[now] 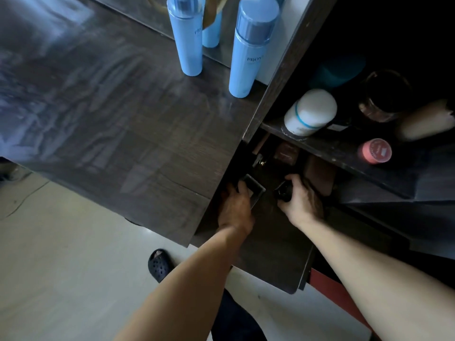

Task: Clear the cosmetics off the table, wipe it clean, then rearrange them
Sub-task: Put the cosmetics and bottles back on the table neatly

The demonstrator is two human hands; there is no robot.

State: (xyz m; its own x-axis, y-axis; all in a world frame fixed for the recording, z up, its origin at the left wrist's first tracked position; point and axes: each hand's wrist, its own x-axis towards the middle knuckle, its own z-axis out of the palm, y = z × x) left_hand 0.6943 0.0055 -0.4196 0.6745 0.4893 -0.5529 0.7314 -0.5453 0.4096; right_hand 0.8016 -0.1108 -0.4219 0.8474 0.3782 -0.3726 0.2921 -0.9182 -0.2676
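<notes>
Past the table [147,134] edge at 4 o'clock — left hand [236,207] gripping a flat dark case [254,190], right hand [301,200] clamped on a small dark bottle [283,193] — open top toward 9 o'clock.

- Dim overall; bluish glare streaks the tabletop [98,107] toward its left edge.
- Shelf recess [394,45] at upper right is nearly black, contents soft.
- Wide-angle bending at frame edges; pale floor [61,267] is brightest.

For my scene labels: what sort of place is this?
Probably a dressing table at home: blue cosmetic bottles stand on the dark tabletop before a mirror, and side shelves hold jars. The left hand holds a square compact, the right hand a dark bottle.
</notes>
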